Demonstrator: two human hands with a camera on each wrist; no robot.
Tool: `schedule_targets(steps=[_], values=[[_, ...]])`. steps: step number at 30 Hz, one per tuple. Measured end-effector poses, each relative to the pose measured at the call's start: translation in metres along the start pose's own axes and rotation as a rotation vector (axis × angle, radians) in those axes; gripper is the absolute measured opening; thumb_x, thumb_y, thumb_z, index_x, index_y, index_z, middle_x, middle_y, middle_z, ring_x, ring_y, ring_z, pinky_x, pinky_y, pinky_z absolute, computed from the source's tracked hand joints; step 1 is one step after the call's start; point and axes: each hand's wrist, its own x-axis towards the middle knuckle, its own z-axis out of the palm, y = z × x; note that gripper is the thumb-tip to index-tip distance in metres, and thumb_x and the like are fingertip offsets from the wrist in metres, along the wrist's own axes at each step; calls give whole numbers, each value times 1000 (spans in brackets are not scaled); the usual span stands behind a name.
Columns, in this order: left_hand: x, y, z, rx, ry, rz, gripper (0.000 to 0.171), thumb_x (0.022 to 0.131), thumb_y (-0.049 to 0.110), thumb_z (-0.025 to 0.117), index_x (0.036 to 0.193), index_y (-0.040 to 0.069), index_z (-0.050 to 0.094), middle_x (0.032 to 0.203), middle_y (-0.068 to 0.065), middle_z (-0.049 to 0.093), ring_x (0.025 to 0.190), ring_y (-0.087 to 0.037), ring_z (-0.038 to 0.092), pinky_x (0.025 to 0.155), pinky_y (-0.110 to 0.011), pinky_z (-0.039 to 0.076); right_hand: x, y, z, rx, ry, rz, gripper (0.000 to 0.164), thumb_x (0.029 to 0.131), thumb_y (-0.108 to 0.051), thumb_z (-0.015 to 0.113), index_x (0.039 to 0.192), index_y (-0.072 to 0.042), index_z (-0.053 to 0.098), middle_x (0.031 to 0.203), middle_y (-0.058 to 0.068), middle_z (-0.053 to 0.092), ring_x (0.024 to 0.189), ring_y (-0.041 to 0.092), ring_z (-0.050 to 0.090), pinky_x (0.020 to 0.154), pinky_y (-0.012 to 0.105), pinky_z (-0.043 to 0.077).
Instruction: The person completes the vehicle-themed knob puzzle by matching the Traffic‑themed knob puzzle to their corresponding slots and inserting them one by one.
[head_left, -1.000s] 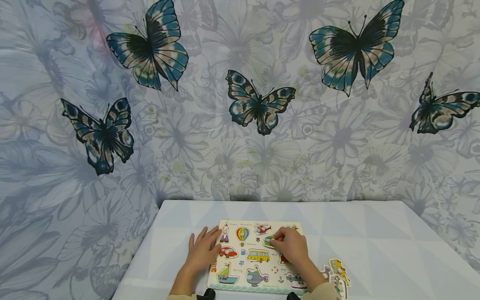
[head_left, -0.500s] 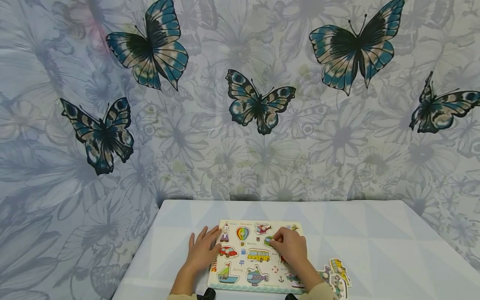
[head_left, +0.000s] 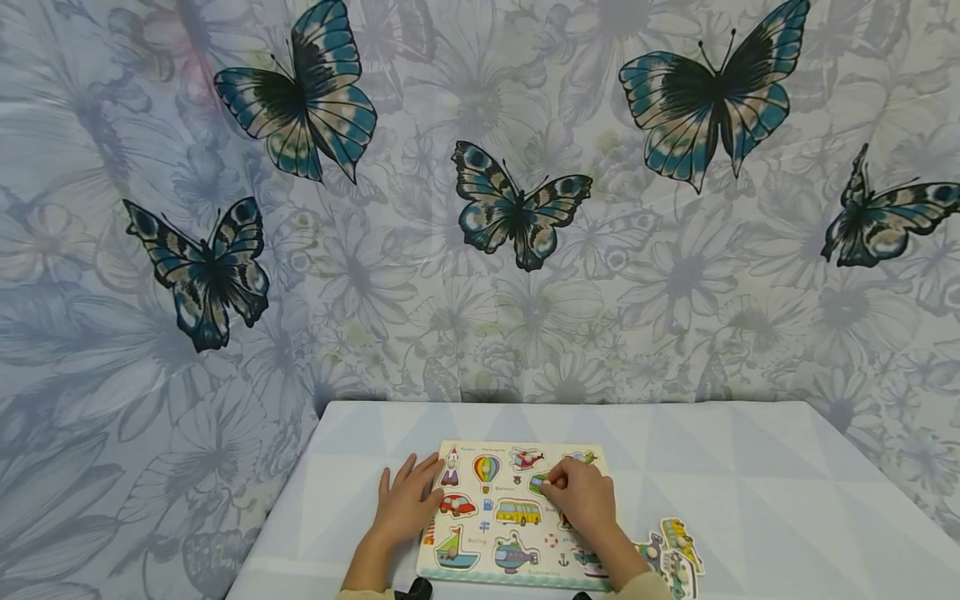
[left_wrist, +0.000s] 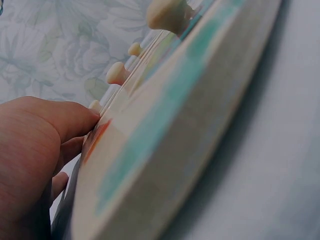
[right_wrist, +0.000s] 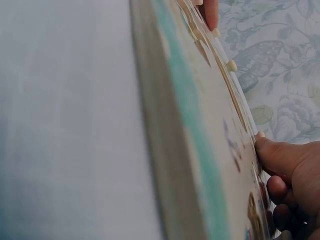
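Hands angle inward, left hand [head_left: 405, 505] spread against the puzzle board [head_left: 487, 577], right hand [head_left: 587, 497] pinching a green piece [head_left: 537, 483].

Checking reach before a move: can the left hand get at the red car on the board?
Likely yes: the left hand lies just beside the red car, with nothing visible between.

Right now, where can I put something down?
The table is bare right of the loose pieces, and between the puzzle board and butterfly wall. It's crowded by the board's left edge (left hand) and right side (right hand, pieces).
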Motion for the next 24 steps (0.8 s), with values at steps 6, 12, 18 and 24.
schedule_targets(steps=[6,12,18,24], values=[[0,0,0,-7,0,6,49,93,25,65,141,17,59,153,-2,51,149,-40,31,116,-74,4,-1,1,1,-5,-8,11,16,80,-32,83,80,-23,70,69,-14,61,62,3,52,66,36,43],[-1,1,-1,-4,-1,6,48,94,25,65,141,17,58,153,-2,51,150,-40,30,116,-74,4,-3,-1,-1,-2,-23,4,13,81,-32,82,82,-24,71,72,-13,59,65,4,50,64,34,40],[0,2,-1,-1,-3,-2,49,94,25,65,141,17,58,154,-2,50,150,-41,30,116,-74,4,-6,-4,-6,27,-42,8,9,85,-30,78,89,-23,74,77,-13,60,71,6,49,64,31,35],[1,1,0,-1,-6,-3,50,93,26,65,142,18,58,154,-2,50,150,-41,30,116,-74,4,-10,-3,-11,96,-59,1,8,86,-27,77,94,-23,75,78,-12,61,71,5,51,65,31,39]])
